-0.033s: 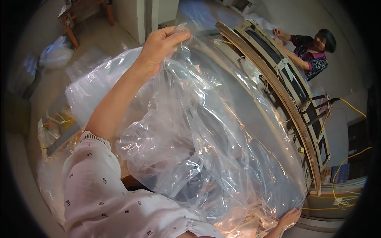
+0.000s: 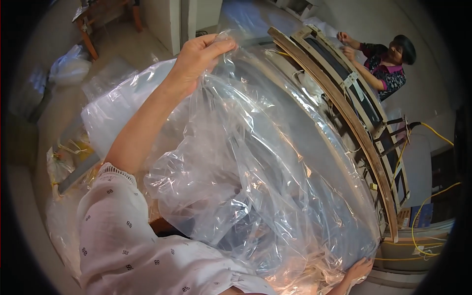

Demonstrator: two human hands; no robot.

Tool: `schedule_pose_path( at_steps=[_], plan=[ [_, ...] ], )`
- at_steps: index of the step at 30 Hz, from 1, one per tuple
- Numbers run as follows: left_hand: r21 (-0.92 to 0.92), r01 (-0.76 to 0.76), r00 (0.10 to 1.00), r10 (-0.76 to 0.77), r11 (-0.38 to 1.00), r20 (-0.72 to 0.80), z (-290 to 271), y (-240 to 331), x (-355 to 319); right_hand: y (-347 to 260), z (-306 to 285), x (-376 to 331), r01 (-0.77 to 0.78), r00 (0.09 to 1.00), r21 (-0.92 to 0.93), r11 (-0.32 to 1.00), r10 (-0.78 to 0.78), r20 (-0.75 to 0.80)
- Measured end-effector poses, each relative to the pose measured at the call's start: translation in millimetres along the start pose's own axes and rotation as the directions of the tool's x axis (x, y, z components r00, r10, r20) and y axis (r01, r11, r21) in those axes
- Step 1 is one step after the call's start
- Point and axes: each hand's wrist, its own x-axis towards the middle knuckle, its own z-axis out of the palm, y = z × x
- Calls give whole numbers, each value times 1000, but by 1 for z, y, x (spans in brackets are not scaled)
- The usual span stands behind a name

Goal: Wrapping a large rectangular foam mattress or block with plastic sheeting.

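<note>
A large sheet of clear plastic film [image 2: 275, 162] spreads between my hands, wrinkled and bunched toward me, smoother along its far edge. My left hand [image 2: 196, 56] is closed at the far end, its thumb and fingers pinching the gathered edge of the film. At the lower right my right hand [image 2: 359, 270] grips the film's other end, its fingers partly covered by plastic. Between the hands the far edge runs fairly taut, beside the long wooden bar [image 2: 339, 98] of a machine.
Behind the bar stands a metal frame [image 2: 354, 83] with brackets and a yellow cable [image 2: 435, 132]. A co-worker [image 2: 386, 66] works beyond it with both hands raised. More film [image 2: 115, 105] lies at the left; a wooden-legged table [image 2: 88, 39] and a plastic bag [image 2: 71, 66] are farther back.
The co-worker's hands and head have shifted slightly. My hands and the film look the same.
</note>
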Motion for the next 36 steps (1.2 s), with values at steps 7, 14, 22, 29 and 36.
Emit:
schedule_pose_path(
  at_steps=[7,14,22,29,36],
  plan=[
    [-66,81,995,-84,995,-48,-11,-1,-11,5,19,-2,-128,974,-13,992,128,185],
    [585,-129,982,183,801,-34,-74,-65,58,-57,-54,20,-105,919,499,860,-109,380],
    [965,-256,965,49,-58,259,-82,-45,118,-75,-87,-14,38,942,306,951,-136,306],
    [698,-608,708,-139,378,692,88,-76,55,-15,-79,-33,-283,955,427,859,296,38],
    [500,-720,521,-101,481,848,263,-71,-93,39,-49,-8,-707,685,699,105,346,641]
  ],
)
